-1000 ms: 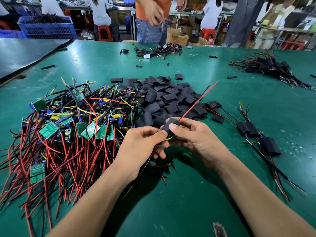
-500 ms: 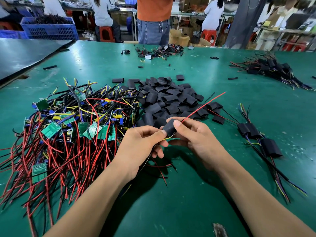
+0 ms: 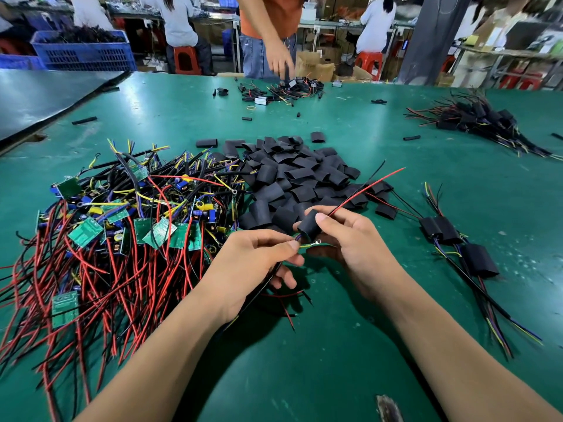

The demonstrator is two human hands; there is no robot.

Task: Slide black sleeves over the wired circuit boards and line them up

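- Black sleeve (image 3: pixel 309 225) is sitting, in the head view, near the middle of the green counter (image 3: pixel 335 345). It is being held up off the surface between the two hands, at the near edge of the loose sleeve pile (image 3: pixel 298 175).
- The right hand (image 3: pixel 356 248) is pinching the sleeve, with the thumb lying across its front and the fingers curling behind it.
- A red wire (image 3: pixel 365 187) and a thin black one are running out of the sleeve's far end, slanting up and to the right.
- The left hand (image 3: pixel 253 260) is pinching the thin purple and yellow-green leads coming out of the sleeve's near end. Thumb and forefinger are pressing together on them, and the other fingers are curling underneath.
- A small ring terminal (image 3: pixel 317 242) is showing between the two hands.
- Whatever is sitting inside the sleeve is hidden.
- The sleeve pile is lying just behind the hands, a heap of flattened black tubes.
- A tangle of wired circuit boards (image 3: pixel 122 226) is spreading over the left of the counter, with green boards among red, black and yellow wires. Its right edge is touching the sleeve pile.
- Three sleeved boards (image 3: pixel 451 236) are lying in a row to the right of the hands, their wires trailing toward the near edge.
- A further bundle (image 3: pixel 475 117) of sleeved wires is lying well apart at the far right.
- At the far edge, a person in an orange shirt (image 3: pixel 268 13) is reaching one hand down toward a small cluster of parts (image 3: pixel 283 91).
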